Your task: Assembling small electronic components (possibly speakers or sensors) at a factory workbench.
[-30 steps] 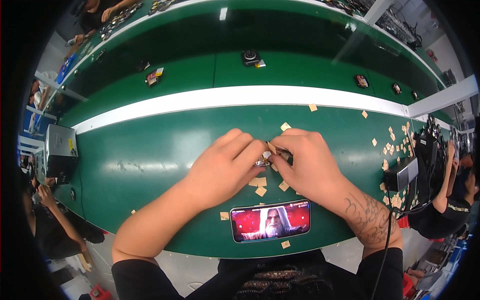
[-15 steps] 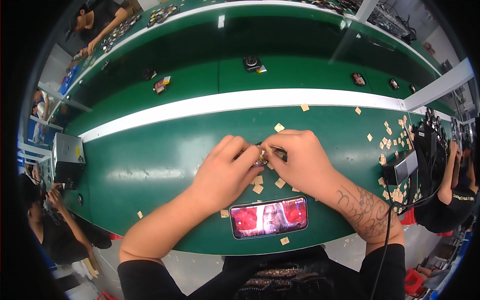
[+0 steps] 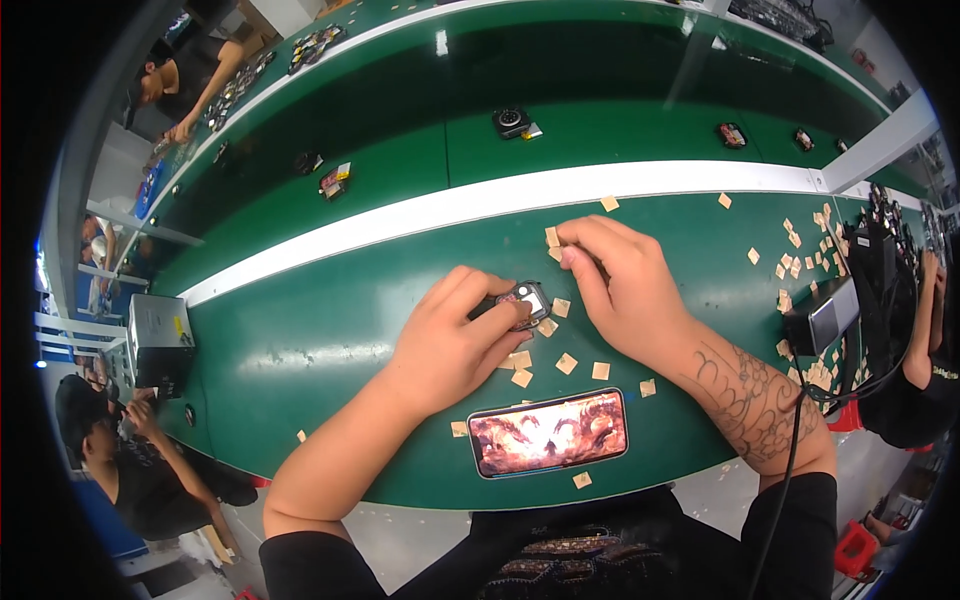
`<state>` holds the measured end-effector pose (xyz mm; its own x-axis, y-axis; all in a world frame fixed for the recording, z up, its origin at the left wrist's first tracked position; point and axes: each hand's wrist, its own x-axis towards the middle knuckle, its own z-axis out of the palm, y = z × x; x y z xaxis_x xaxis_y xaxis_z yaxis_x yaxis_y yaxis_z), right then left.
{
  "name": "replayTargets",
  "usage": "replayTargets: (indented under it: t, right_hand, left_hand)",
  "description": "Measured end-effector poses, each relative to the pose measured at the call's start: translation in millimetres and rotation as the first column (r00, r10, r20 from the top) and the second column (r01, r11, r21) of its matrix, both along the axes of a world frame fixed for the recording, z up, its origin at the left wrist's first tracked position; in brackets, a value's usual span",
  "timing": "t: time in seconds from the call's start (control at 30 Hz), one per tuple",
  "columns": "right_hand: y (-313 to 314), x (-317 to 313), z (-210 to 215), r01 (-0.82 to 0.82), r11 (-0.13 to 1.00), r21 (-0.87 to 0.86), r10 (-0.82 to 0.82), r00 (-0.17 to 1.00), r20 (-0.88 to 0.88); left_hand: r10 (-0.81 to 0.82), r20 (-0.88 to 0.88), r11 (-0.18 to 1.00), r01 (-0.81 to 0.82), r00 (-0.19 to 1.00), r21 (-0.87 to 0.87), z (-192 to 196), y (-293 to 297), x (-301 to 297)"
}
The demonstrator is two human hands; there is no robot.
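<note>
My left hand [image 3: 455,335] is closed around a small black-cased electronic device [image 3: 537,297], which has a white patch and a round white spot on its upper face. Its fingers hide much of the device's left side. Farther up the table, my right hand [image 3: 625,285] has its thumb and forefinger bent toward each other at a small beige square [image 3: 552,237]. A second beige piece [image 3: 555,254] shows beside the thumb tip. Several more beige squares [image 3: 566,363] lie around the device. Nearer me lies a phone [image 3: 548,433] with a lit picture on its screen.
A dark box-shaped device [image 3: 822,315] with cables stands at the right among scattered beige squares. At left is a grey metal box [image 3: 160,345]. Beyond the white rail [image 3: 480,201], a green belt [image 3: 420,170] carries several small devices. Other people sit left and right.
My right hand has left the device and moved up and right to the beige squares. The device's upper face now shows, still in my left hand. The phone's picture differs, and the view has shifted slightly.
</note>
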<state>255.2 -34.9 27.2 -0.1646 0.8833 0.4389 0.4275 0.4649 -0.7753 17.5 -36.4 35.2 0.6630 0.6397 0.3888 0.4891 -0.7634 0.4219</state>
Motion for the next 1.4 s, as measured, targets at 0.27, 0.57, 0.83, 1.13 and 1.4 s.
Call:
replayTargets:
  t: [0.27,0.57,0.83,1.13,1.4]
  right_hand:
    - [5,7,-5,-0.013,0.999,-0.048,0.012,1.000,-0.007]
    - [13,4,-2,-0.001,0.999,-0.045,0.000,1.000,-0.027]
    - [4,12,2,-0.003,0.998,-0.059,0.011,0.990,0.140]
    - [17,9,-8,0.061,0.997,0.048,-0.065,0.994,0.092]
    - [23,16,-1,0.088,0.996,0.030,-0.088,0.996,0.010]
  left_hand:
    - [-0.009,0.008,1.000,0.009,1.000,0.000,-4,-2,4]
    - [-0.017,-0.011,1.000,0.017,1.000,0.024,2,11,9]
    - [0.320,0.068,0.942,-0.325,0.945,0.086,-13,114,19]
    - [0.195,-0.009,0.976,-0.193,0.981,0.101,-16,173,74]
    - [0.149,-0.048,0.978,-0.140,0.988,0.156,-18,193,96]
